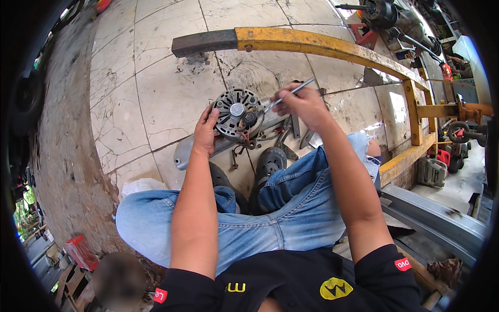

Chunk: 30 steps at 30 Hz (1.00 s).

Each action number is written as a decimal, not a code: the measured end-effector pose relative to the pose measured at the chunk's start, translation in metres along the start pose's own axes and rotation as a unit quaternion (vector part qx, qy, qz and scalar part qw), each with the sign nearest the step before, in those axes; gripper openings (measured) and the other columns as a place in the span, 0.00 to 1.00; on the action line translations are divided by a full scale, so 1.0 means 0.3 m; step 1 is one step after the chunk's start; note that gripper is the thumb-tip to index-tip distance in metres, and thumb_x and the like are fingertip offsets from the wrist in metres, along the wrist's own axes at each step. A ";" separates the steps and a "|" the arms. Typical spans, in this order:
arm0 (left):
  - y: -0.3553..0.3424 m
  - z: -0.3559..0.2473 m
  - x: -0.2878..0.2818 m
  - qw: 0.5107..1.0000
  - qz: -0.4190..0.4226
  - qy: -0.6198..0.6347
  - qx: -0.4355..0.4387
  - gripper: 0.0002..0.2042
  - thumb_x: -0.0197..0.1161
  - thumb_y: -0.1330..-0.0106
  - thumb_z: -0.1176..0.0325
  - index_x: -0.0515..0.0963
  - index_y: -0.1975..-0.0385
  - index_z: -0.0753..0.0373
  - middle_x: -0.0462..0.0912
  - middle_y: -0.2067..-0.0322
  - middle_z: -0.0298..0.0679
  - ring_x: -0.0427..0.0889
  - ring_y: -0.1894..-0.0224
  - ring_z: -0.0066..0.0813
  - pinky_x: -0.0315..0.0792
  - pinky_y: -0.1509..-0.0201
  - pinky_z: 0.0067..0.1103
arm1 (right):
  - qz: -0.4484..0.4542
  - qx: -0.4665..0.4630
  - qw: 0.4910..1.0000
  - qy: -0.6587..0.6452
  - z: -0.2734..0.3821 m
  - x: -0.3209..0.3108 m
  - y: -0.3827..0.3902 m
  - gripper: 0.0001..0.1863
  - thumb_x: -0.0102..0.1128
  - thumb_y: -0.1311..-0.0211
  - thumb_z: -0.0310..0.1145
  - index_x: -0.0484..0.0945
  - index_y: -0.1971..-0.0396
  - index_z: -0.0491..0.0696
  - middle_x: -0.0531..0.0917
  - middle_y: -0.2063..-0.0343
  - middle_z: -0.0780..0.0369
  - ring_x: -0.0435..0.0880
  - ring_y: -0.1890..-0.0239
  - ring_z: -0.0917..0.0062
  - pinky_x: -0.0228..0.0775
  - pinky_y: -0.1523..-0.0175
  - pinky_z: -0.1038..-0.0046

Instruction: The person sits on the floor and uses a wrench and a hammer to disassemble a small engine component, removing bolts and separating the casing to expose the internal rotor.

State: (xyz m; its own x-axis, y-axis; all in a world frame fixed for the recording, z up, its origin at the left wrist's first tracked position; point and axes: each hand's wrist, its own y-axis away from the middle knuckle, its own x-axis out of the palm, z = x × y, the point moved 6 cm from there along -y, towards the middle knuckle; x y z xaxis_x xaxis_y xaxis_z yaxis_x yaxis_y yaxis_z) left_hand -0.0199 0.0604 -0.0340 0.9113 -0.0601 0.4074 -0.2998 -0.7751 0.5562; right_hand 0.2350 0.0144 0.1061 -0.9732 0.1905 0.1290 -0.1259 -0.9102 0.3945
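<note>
A round metal alternator [225, 113] with a slotted end face and a dark round part on its right side sits in front of me. My left hand [206, 132] grips its left rim, thumb on the near side. In my right hand [303, 105], blurred by motion, is a slim silver metal rod tool [305, 85]. Its lower end points at the alternator's right side; whether it touches cannot be made out. Beneath the alternator lies a long silver metal housing [186, 152]. Reddish wires [251, 143] hang from the alternator's near edge.
Dark hand tools [285, 143] lie right of the alternator, and a small bolt [234, 162] near my shoes. A yellow steel frame [322, 44] arches across the far side and down the right. A silver metal beam [431, 213] runs beside my right knee.
</note>
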 end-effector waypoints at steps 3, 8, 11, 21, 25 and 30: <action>-0.010 -0.006 0.000 1.000 0.016 -0.009 0.007 0.27 0.64 0.33 0.57 0.69 0.35 0.56 0.78 0.45 0.37 0.81 0.52 0.24 0.77 0.58 0.22 | -0.058 -0.010 0.995 0.083 -0.062 -0.099 -0.089 0.09 0.55 0.32 0.30 0.78 0.64 0.39 0.84 0.69 0.57 0.85 0.69 0.75 0.80 0.64 0.73; 0.003 0.002 -0.012 1.000 -0.001 -0.010 0.001 0.26 0.64 0.33 0.56 0.70 0.35 0.54 0.80 0.47 0.35 0.81 0.53 0.22 0.77 0.60 0.19 | 0.024 0.036 0.999 0.014 -0.047 -0.053 -0.053 0.10 0.55 0.30 0.32 0.76 0.59 0.39 0.84 0.62 0.56 0.86 0.65 0.72 0.81 0.59 0.71; 0.001 -0.004 0.006 1.000 0.002 -0.016 -0.004 0.26 0.64 0.32 0.57 0.69 0.35 0.54 0.79 0.47 0.35 0.81 0.52 0.22 0.77 0.60 0.19 | -0.011 0.020 0.998 0.056 -0.098 -0.070 -0.061 0.11 0.54 0.29 0.33 0.75 0.59 0.39 0.84 0.63 0.56 0.86 0.65 0.72 0.81 0.59 0.70; -0.002 -0.020 0.019 1.000 0.025 0.001 -0.015 0.25 0.61 0.31 0.58 0.68 0.35 0.55 0.77 0.44 0.37 0.80 0.48 0.30 0.80 0.54 0.32 | -0.080 -0.017 0.996 0.025 -0.077 -0.121 -0.067 0.11 0.54 0.29 0.33 0.74 0.58 0.38 0.83 0.63 0.56 0.86 0.64 0.72 0.82 0.57 0.70; -0.012 -0.021 0.017 1.000 0.029 0.005 -0.011 0.25 0.61 0.31 0.58 0.69 0.35 0.54 0.77 0.44 0.37 0.79 0.47 0.31 0.79 0.53 0.35 | -0.107 -0.051 0.992 -0.032 -0.037 -0.117 -0.098 0.10 0.53 0.29 0.31 0.74 0.59 0.38 0.83 0.62 0.56 0.87 0.64 0.72 0.82 0.57 0.71; 0.001 -0.036 0.027 0.999 0.026 0.006 -0.017 0.24 0.63 0.32 0.59 0.70 0.36 0.52 0.77 0.44 0.36 0.79 0.47 0.31 0.79 0.54 0.34 | -0.051 -0.054 0.995 -0.066 -0.045 0.084 -0.202 0.09 0.54 0.30 0.30 0.75 0.59 0.39 0.83 0.63 0.58 0.87 0.64 0.72 0.81 0.59 0.73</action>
State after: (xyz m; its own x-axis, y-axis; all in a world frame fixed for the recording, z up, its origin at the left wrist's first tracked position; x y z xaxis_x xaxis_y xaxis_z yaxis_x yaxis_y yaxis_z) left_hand -0.0156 0.0664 -0.0226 0.8905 -0.0923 0.4456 -0.3569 -0.7491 0.5581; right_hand 0.2156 0.0694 0.0730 -0.9215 0.3237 0.2145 -0.2493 -0.9168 0.3121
